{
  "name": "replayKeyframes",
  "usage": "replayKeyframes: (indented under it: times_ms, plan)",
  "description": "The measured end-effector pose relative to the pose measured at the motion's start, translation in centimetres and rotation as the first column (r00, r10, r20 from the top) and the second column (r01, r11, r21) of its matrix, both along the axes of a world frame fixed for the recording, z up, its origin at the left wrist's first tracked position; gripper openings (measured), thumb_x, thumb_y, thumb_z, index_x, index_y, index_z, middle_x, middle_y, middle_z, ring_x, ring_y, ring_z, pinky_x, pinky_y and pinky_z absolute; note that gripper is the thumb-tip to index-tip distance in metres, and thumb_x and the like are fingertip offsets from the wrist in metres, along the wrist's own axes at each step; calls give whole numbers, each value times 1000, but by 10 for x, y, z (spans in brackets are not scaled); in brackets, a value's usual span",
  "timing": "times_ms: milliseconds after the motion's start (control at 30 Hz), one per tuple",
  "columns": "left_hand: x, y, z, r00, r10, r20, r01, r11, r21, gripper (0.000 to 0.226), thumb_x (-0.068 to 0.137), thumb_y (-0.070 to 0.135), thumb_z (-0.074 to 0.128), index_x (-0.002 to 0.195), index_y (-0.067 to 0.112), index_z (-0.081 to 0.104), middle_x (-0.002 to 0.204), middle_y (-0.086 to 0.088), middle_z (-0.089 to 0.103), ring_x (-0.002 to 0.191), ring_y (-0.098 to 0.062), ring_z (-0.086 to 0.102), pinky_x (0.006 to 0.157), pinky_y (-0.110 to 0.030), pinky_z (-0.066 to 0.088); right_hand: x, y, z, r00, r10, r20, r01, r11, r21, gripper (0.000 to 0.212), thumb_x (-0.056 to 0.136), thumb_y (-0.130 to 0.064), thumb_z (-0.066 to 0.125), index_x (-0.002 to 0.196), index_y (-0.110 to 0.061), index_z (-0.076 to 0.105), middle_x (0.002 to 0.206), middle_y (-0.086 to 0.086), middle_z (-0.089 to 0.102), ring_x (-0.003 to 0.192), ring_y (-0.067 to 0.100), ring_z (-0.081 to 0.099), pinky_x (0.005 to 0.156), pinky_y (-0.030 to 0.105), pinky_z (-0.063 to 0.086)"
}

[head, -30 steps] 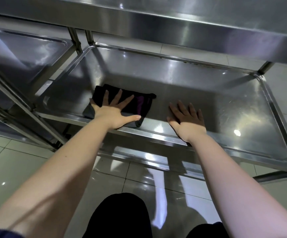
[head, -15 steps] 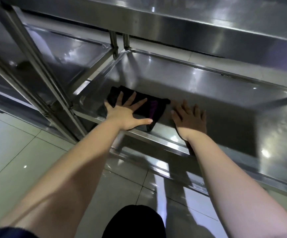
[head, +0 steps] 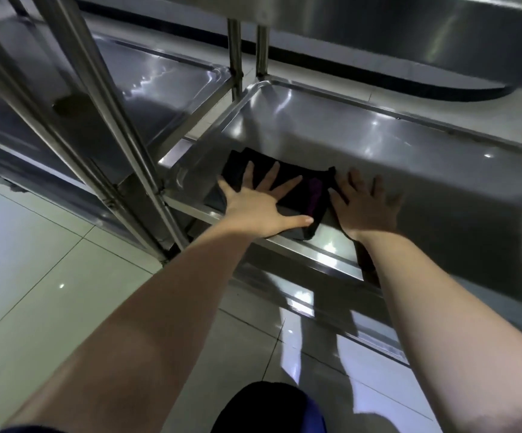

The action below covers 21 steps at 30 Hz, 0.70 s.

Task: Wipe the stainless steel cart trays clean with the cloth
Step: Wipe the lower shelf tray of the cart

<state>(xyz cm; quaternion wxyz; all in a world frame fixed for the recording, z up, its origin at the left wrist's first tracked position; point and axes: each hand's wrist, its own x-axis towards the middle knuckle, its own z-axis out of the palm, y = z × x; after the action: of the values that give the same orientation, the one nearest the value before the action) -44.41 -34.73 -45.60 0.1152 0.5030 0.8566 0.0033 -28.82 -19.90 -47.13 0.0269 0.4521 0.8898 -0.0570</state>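
Note:
A dark folded cloth [head: 303, 195] with a purple stripe lies in the near left corner of the lower stainless steel tray [head: 378, 142]. My left hand [head: 259, 204] presses flat on the cloth, fingers spread and straight. Just right of the cloth, my right hand [head: 366, 204] rests flat on the tray's bare metal, its thumb side touching the cloth's right edge. The tray's far rim and left corner are in plain sight; its right part is blurred.
A second cart's tray [head: 159, 85] stands to the left, with slanted steel posts [head: 97, 98] between me and it. An upper shelf [head: 409, 29] overhangs the tray. Glossy floor tiles [head: 50, 292] lie below, and my dark-clothed knee [head: 266, 407] is at the bottom edge.
My view has swung left and closer, so the tray's left corner and the neighbouring cart fill more of the frame. My right hand has closed in on the cloth; the left stays pressed on it.

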Motion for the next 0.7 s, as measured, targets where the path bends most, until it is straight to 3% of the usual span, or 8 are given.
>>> replayKeyframes:
  times_ms: [200,400,533,700]
  plan:
    - [-66,-33,8,992,99,72,-97,995,-32,95,55,103,26,138,71,-6,162,17,-15,148,-31,-18,103,-74,-13,-1,-3,-3,1000,16,5,-16,1000,22,56,95,-66,14,149,-53,2,164,-14,2,148,40,0,109,71,-3]
    - [-52,-14,-4,999,40,10,-39,999,-33,89,47,106,6,127,77,-21,159,15,-25,143,-40,-27,93,-78,-23,0,-6,-8,1000,10,-6,-10,999,43,58,94,-67,12,149,-54,2,164,-14,1,148,40,-3,110,69,-4]
    - [-64,40,-8,996,-11,-91,12,1000,6,95,48,105,1,136,70,-14,162,12,-20,145,-44,-20,90,-81,-20,0,-4,-13,1000,15,-8,-15,999,44,59,90,-69,6,147,-56,-3,163,-15,0,149,38,-2,110,69,-4]
    - [-81,137,-1,997,-49,-66,50,999,17,98,55,104,11,143,64,-5,165,6,-10,145,-47,-17,90,-84,-12,1,-2,-19,1000,24,-6,-23,996,84,62,85,-70,-1,145,-58,-10,163,-17,-1,149,37,-1,111,69,-2]
